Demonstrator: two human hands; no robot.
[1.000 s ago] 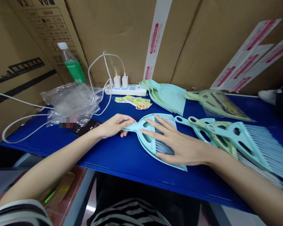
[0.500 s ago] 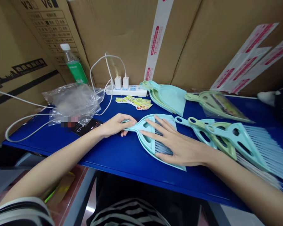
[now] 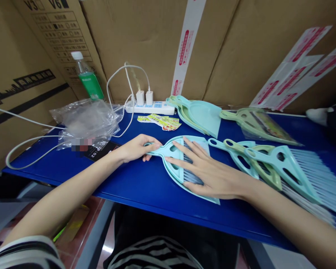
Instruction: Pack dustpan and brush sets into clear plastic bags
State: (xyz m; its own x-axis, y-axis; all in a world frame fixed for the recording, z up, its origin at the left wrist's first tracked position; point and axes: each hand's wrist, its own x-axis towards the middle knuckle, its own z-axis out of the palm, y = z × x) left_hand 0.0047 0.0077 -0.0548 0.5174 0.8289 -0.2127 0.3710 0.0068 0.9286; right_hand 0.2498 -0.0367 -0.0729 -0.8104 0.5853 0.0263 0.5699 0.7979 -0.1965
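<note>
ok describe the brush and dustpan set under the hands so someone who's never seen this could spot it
On the blue table, look near its front edge, left of the loose brushes. The light-blue dustpan with a brush nested inside lies flat there. Unlike the empty stacked dustpans behind it, its handle is pinched by the left hand and the right hand lies flat across its bristles.

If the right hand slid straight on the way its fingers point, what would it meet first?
The right hand lies flat on the brush and dustpan set, fingers pointing up-left. Going on, it would likely reach the sticker sheets first, then the power strip; depth is hard to judge.
</note>
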